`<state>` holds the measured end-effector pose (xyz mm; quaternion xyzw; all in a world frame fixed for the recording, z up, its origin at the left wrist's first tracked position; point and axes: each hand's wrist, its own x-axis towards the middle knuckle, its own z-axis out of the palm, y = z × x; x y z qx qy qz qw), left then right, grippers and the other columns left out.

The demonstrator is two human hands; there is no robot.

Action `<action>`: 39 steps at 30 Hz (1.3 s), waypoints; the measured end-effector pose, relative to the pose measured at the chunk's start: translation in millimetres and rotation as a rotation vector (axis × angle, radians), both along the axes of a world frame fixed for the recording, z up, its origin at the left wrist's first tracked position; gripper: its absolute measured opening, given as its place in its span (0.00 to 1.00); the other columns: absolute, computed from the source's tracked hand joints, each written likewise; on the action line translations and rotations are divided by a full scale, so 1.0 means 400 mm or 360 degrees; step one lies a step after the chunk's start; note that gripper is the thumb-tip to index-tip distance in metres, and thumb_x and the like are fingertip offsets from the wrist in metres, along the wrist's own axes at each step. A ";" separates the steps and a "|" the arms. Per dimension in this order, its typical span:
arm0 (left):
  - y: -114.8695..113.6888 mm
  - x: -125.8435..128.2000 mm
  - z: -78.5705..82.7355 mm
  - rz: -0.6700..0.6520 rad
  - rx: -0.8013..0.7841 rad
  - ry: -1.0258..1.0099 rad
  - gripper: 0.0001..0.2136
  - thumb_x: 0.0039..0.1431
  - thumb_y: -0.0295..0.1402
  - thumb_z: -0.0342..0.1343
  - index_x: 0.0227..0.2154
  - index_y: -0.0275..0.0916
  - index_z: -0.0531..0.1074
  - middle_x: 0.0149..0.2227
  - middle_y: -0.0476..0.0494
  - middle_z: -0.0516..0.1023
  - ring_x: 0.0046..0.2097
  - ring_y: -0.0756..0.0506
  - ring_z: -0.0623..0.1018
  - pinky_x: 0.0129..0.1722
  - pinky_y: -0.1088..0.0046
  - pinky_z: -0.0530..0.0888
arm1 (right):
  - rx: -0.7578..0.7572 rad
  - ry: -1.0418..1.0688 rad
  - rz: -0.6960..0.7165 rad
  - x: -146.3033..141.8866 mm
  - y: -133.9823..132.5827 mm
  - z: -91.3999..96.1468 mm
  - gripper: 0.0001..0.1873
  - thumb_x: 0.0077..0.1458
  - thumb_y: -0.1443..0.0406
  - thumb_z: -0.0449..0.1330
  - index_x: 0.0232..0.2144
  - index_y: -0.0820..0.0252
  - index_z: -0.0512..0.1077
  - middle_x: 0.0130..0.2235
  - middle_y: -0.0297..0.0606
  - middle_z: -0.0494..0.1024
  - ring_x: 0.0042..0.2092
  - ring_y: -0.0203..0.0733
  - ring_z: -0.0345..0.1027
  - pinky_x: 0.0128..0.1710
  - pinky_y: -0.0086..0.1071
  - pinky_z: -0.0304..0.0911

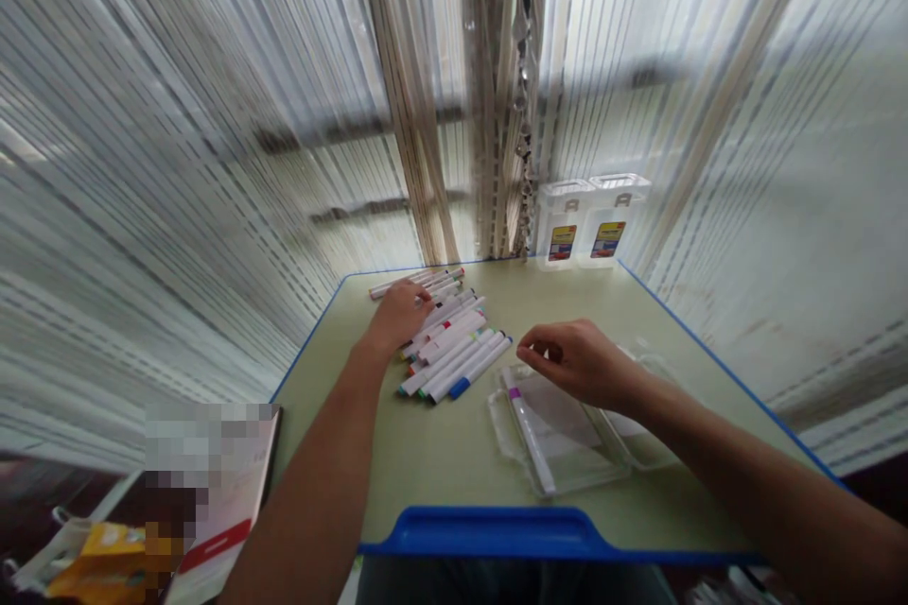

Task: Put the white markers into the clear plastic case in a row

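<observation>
A pile of white markers [454, 354] with coloured ends lies on the pale green tabletop, left of the middle. My left hand [401, 312] rests at the far left side of this pile, its fingers bent and closed on a marker partly hidden beneath them. To the right, my right hand [578, 361] hovers over an open clear plastic case [592, 468], thumb and fingers curled together with nothing visible in them. One marker with a purple band [529, 435] lies along the left side of the case. My right hand and forearm cover part of the case.
Two clear plastic cases with handles and labels [560, 232] stand upright at the table's far right edge. A blue rim [497, 529] borders the table at the front. String curtains [440, 95] hang right behind it. A box [231, 492] stands beside the table, lower left.
</observation>
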<state>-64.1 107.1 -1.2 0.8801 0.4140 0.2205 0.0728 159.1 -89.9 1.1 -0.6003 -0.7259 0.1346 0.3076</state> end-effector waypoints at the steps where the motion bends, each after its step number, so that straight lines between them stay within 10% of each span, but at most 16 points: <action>1: 0.000 0.001 0.000 -0.0007 -0.0010 -0.0024 0.06 0.57 0.29 0.58 0.31 0.35 0.79 0.41 0.35 0.80 0.47 0.38 0.78 0.54 0.60 0.70 | 0.0000 -0.0003 -0.0002 0.000 0.000 -0.001 0.12 0.60 0.64 0.58 0.33 0.62 0.80 0.24 0.36 0.77 0.24 0.34 0.66 0.27 0.27 0.56; 10: -0.060 0.064 0.040 -0.0222 -0.0171 -0.0510 0.12 0.68 0.37 0.47 0.37 0.37 0.73 0.32 0.44 0.79 0.33 0.48 0.76 0.36 0.71 0.72 | 0.0190 0.0036 -0.0129 0.007 0.006 -0.012 0.12 0.60 0.61 0.59 0.34 0.61 0.80 0.22 0.35 0.76 0.23 0.34 0.66 0.25 0.27 0.55; 15: -0.146 0.126 0.046 -0.0689 -0.1386 -0.1206 0.14 0.66 0.40 0.51 0.32 0.35 0.71 0.27 0.49 0.71 0.19 0.56 0.62 0.19 0.79 0.58 | 0.0239 0.0356 -0.0282 0.008 0.007 -0.005 0.18 0.63 0.56 0.56 0.45 0.64 0.75 0.27 0.37 0.80 0.22 0.34 0.67 0.25 0.28 0.60; 21: -0.195 0.149 0.040 -0.0896 -0.1951 -0.1199 0.08 0.52 0.32 0.63 0.33 0.33 0.76 0.31 0.45 0.75 0.23 0.55 0.69 0.22 0.78 0.62 | 0.0260 0.0801 -0.0210 0.015 0.014 -0.013 0.24 0.64 0.51 0.55 0.52 0.64 0.68 0.32 0.37 0.79 0.19 0.31 0.64 0.18 0.26 0.58; 30: -0.198 0.142 0.033 -0.1241 -0.1808 -0.0853 0.16 0.60 0.38 0.60 0.47 0.35 0.78 0.40 0.37 0.80 0.27 0.52 0.72 0.24 0.77 0.63 | 0.0305 0.1335 -0.0145 0.004 0.021 -0.008 0.20 0.55 0.50 0.65 0.29 0.62 0.71 0.24 0.30 0.72 0.16 0.27 0.59 0.13 0.24 0.51; 39: -0.218 0.180 0.013 -0.1050 -0.1373 -0.0988 0.13 0.66 0.39 0.52 0.37 0.34 0.75 0.33 0.42 0.81 0.29 0.51 0.69 0.29 0.75 0.64 | 0.0292 0.1453 -0.0210 0.008 0.033 -0.018 0.23 0.51 0.49 0.68 0.36 0.61 0.70 0.24 0.27 0.72 0.16 0.27 0.58 0.14 0.24 0.54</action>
